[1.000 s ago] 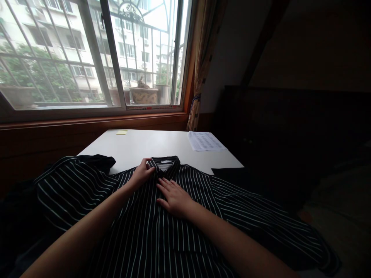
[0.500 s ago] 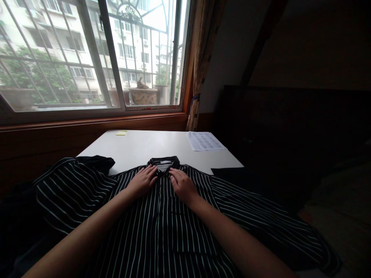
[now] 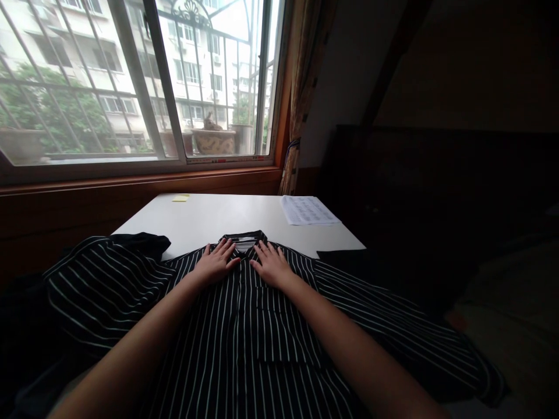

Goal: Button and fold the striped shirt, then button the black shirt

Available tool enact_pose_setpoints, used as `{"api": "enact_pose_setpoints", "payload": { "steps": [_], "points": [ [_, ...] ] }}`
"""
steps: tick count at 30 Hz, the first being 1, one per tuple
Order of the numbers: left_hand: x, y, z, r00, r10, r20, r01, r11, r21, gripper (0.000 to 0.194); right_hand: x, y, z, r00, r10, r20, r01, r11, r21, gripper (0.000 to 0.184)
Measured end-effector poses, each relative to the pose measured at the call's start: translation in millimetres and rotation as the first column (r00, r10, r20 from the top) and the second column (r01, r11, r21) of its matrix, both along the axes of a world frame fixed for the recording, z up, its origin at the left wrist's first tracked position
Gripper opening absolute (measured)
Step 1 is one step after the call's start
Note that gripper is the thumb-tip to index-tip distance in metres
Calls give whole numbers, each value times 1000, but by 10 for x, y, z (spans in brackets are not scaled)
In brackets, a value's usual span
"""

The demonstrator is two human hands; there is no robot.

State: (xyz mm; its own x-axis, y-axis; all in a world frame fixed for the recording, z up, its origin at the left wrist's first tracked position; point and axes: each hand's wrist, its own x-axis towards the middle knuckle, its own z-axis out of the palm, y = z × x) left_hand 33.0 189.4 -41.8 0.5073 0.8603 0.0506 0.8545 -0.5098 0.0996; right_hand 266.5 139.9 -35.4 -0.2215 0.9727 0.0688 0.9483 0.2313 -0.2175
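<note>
A black shirt with white stripes (image 3: 231, 343) lies spread, front up, over the near part of a white table (image 3: 213, 216). Its collar (image 3: 242, 237) points toward the window, with a pale patch showing inside. My left hand (image 3: 216, 262) rests flat on the collar's left side, fingers apart. On the collar's right side lies my right hand (image 3: 271, 265), also flat with spread fingers. Neither hand grips the cloth. The left sleeve (image 3: 105, 285) is bunched beside dark cloth, while the right sleeve (image 3: 393, 314) stretches out past the table's right side.
Printed sheets (image 3: 309, 210) lie at the table's back right, and a yellow sticky note (image 3: 180, 198) at its back left. Behind the table is a barred window (image 3: 187, 87) with a tied curtain (image 3: 292, 157) at its right. The right side is very dark.
My left hand has let go of the collar edge and now lies flat. My right hand has moved from the button placket up to the right side of the collar and spread its fingers.
</note>
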Motion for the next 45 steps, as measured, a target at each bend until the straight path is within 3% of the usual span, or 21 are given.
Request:
{"api": "enact_pose_setpoints", "payload": {
  "steps": [6,12,18,23,26,29,32,34,37,41,43,45],
  "points": [
    [-37,-41,24,999,-36,15,35,999,27,67,442,-196,97,1000,20,24,-20,1000,-21,69],
    [-85,-90,58,993,-100,68,92,989,112,57,1502,-467,394,991,-132,18,133,990,-42,55],
    [161,-269,156,958,-254,132,220,949,228,48,2406,-820,605,957,-289,-6,278,927,-253,47],
    [790,-549,327,868,-487,96,468,867,171,46,2719,-1032,714,930,-362,-63,292,831,-473,46],
    [1195,-677,343,821,-563,94,552,825,119,48,2829,-1121,774,908,-408,-95,284,767,-575,40],
    [1504,-720,278,825,-554,116,552,833,52,52,2956,-1224,803,885,-449,-125,258,695,-672,34],
    [1683,-669,191,861,-493,127,495,869,20,55,3110,-1347,797,819,-547,-174,209,566,-798,32],
    [1745,-603,144,880,-455,135,456,890,26,56,3213,-1424,802,781,-590,-206,161,509,-846,32],
    [1793,-503,97,905,-401,143,400,916,37,55,3358,-1510,851,728,-614,-304,134,563,-816,35],
    [1833,-433,61,923,-354,149,353,935,35,57,3556,-1578,922,583,-639,-501,265,733,-627,34],
    [1845,-424,53,928,-340,152,338,940,34,58,3654,-1614,915,559,-631,-538,311,761,-569,31],
    [1853,-419,51,932,-326,156,324,945,39,59,3740,-1652,878,573,-640,-511,308,747,-590,27]
  ]
}}
